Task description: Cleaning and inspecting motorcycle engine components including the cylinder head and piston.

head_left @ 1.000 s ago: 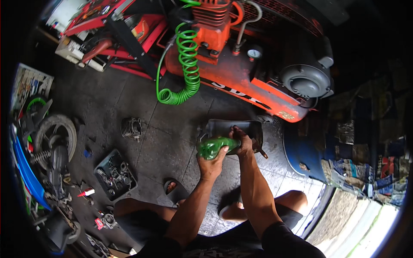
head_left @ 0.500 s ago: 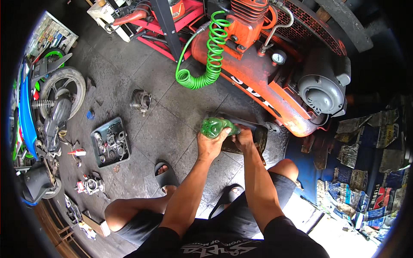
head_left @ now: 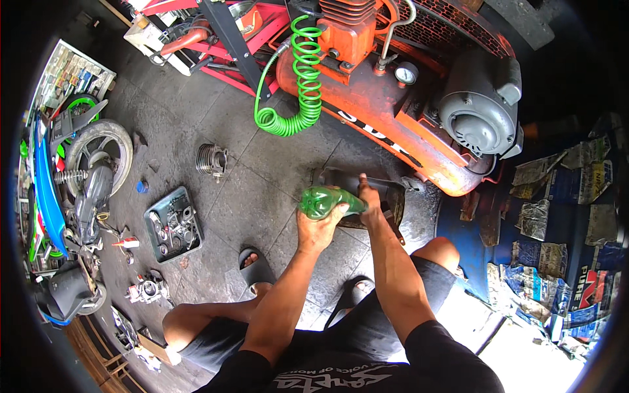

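A green, translucent plastic bottle (head_left: pixel 322 204) lies tilted in my left hand (head_left: pixel 314 230), its base toward the left and its narrow end toward my right hand. The fingers of my left hand are wrapped around its body. My right hand (head_left: pixel 369 199) is closed beside the bottle's narrow end, one digit pointing up and away; whatever it grips is hidden beneath the hand. Both hands are above a dark rectangular tray (head_left: pixel 396 196) on the floor, which they partly cover.
An orange air compressor (head_left: pixel 367 124) with a coiled green hose (head_left: pixel 308 85) stands beyond the tray. To the left are a finned engine cylinder (head_left: pixel 211 161), a bin of metal parts (head_left: pixel 174 224), a carburetor-like part (head_left: pixel 147 288) and a motorcycle wheel (head_left: pixel 101 160). Newspaper-covered blue sheeting (head_left: pixel 544 229) lies right.
My right hand has shifted slightly up and away, and one digit now sticks up. The bottle has turned a little, with its narrow end lower. The view has shifted slightly.
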Action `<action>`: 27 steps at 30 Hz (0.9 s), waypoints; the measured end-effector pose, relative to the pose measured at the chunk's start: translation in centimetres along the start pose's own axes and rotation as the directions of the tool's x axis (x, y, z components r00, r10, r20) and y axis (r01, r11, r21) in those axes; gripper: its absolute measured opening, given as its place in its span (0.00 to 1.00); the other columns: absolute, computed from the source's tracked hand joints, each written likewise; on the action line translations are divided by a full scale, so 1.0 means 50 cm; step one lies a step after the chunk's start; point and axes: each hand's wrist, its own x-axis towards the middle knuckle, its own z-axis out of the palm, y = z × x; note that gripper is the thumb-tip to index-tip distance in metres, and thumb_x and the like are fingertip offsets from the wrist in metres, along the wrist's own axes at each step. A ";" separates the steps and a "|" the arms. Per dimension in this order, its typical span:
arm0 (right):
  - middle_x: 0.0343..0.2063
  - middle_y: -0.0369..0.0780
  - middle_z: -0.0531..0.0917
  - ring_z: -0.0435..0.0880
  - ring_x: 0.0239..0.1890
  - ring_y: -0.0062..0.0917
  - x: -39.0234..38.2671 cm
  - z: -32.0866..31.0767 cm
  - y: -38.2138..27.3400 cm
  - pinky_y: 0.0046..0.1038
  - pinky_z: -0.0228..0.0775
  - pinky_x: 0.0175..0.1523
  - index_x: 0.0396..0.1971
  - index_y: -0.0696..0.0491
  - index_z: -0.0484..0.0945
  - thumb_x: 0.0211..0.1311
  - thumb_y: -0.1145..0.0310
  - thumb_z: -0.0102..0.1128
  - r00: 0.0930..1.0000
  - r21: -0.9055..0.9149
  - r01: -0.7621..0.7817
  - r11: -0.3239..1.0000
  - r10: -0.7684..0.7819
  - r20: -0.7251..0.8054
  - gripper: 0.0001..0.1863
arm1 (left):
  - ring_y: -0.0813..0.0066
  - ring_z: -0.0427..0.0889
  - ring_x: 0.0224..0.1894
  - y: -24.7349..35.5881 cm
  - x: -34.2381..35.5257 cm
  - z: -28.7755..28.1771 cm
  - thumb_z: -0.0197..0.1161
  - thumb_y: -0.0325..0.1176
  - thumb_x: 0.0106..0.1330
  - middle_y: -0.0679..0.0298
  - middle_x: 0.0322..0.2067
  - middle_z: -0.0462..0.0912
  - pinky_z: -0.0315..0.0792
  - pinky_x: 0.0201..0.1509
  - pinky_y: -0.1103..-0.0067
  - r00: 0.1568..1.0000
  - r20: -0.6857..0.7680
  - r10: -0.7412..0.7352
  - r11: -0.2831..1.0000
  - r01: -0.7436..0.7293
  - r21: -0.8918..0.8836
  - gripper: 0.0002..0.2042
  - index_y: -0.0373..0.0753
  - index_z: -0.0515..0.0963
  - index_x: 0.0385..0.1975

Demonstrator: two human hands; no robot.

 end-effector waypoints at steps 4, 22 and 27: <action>0.35 0.41 0.82 0.79 0.36 0.28 -0.077 0.010 -0.003 0.32 0.70 0.44 0.42 0.55 0.75 0.71 0.41 0.40 0.881 0.565 -0.349 0.747 0.056 0.470 0.29 | 0.81 0.79 0.31 -0.026 0.023 -0.025 0.71 0.29 0.59 0.67 0.33 0.83 0.74 0.34 0.83 0.978 -0.032 0.205 0.950 -0.191 0.246 0.12 0.34 0.80 0.41; 0.46 0.52 0.79 0.73 0.58 0.58 -0.071 0.005 -0.032 0.51 0.44 0.71 0.48 0.61 0.73 0.58 0.22 0.26 0.906 0.780 -0.351 0.519 -0.024 0.423 0.52 | 0.80 0.80 0.30 -0.043 -0.010 -0.042 0.71 0.29 0.58 0.65 0.35 0.83 0.76 0.30 0.83 0.997 -0.047 -0.066 0.988 0.072 0.134 0.12 0.34 0.80 0.40; 0.60 0.59 0.69 0.65 0.64 0.57 -0.110 0.015 -0.060 0.52 0.51 0.69 0.56 0.64 0.68 0.59 0.23 0.24 0.858 0.779 -0.295 0.553 -0.206 0.471 0.54 | 0.81 0.79 0.27 -0.050 0.016 -0.064 0.71 0.30 0.59 0.65 0.32 0.83 0.74 0.26 0.84 0.985 -0.167 -0.053 0.994 0.067 0.083 0.11 0.34 0.80 0.38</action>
